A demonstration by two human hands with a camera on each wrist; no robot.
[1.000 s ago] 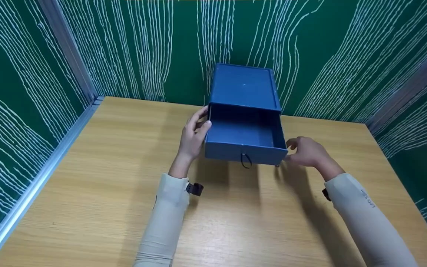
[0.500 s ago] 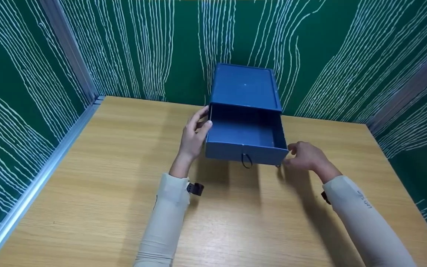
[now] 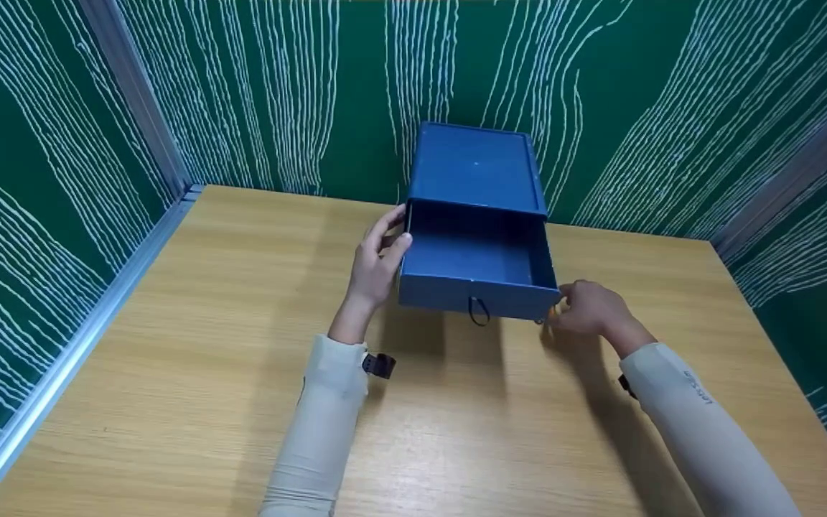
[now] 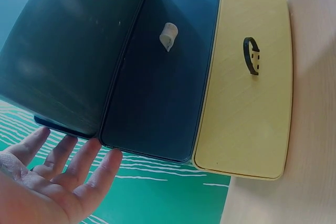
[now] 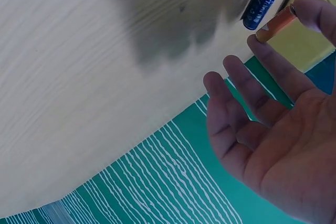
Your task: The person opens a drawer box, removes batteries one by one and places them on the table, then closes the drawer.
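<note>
Noting first, nearest the camera: left sleeve (image 3: 313,431) and right sleeve (image 3: 704,424) reach in from below. Left hand (image 3: 372,269): fingers extended, holding nothing, tips at the left side of the blue drawer unit (image 3: 476,165); probably there to steady it. Whether every fingertip makes contact: cannot tell.

Right hand (image 3: 589,309): thumb and index finger pinch an orange battery (image 5: 276,23) by its two ends, other fingers clear of it. Presumably an end-to-end grip suits so small a cylinder. Location: near the surface (image 3: 169,359), below and beside the right front corner of the pulled-out top drawer (image 3: 435,291). A blue battery (image 5: 260,4) sits on the surface near it; lying or upright not clear.

Top drawer bears a black loop (image 3: 479,311), likely a pull. Beneath it: dark blue middle drawer (image 4: 155,93) with pale tab (image 4: 168,35), then yellow bottom drawer (image 4: 241,114), both pushed in. Unit stands toward the rear of the surface; behind it, green backdrop (image 3: 356,108) with wavy white lines.
</note>
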